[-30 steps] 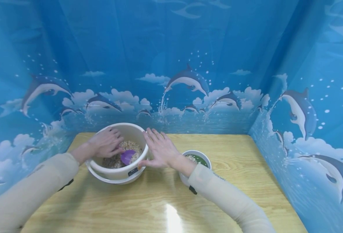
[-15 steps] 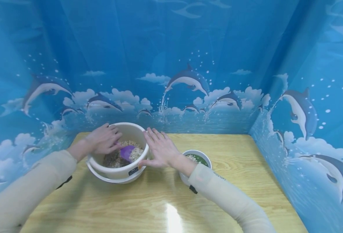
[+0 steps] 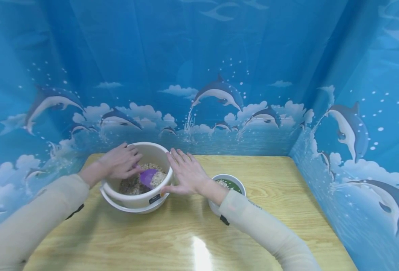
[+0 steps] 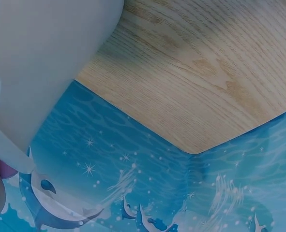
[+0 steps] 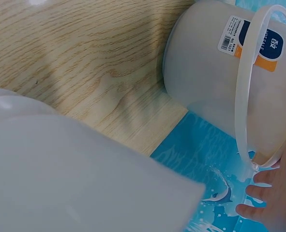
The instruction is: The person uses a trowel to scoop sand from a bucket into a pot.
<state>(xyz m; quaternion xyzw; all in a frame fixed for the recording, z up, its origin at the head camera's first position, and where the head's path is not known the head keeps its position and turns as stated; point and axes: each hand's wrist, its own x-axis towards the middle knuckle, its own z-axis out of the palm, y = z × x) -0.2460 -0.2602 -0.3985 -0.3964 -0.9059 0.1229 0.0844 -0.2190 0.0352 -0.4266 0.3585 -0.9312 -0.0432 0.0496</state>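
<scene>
a blue curtain (image 3: 220, 56) printed with dolphins and clouds is hanging around three sides of a wooden table (image 3: 192, 241), and it is filling the background in all three views. on the left part of the table a white bucket (image 3: 142, 199) is standing, with its thin handle lying down around the body. the bucket is holding a mix of pale and dark grains (image 3: 131, 184).

the person's left hand (image 3: 119, 163) is reaching over the far left rim of the bucket, and its curled fingers are gripping a purple scoop (image 3: 148, 177) that is sitting on the grains. the right hand (image 3: 187, 175) is resting flat against the right outside wall of the bucket, with the fingers straight and a little spread and the thumb near the lower rim. just beside the right forearm a small white bowl (image 3: 228, 178) is standing, with a green inside and a few pale grains in it.

the head view is the only one that is showing the grains and the scoop clearly. the left wrist view is showing mostly the bucket's outer wall (image 4: 46, 63) and the table corner, with only a sliver of purple at the edge. the right wrist view is showing what the head view is hiding: a barcode label (image 5: 232, 34) on the bucket side, the handle ring, and the fingertips (image 5: 259, 193) beside the bucket.
</scene>
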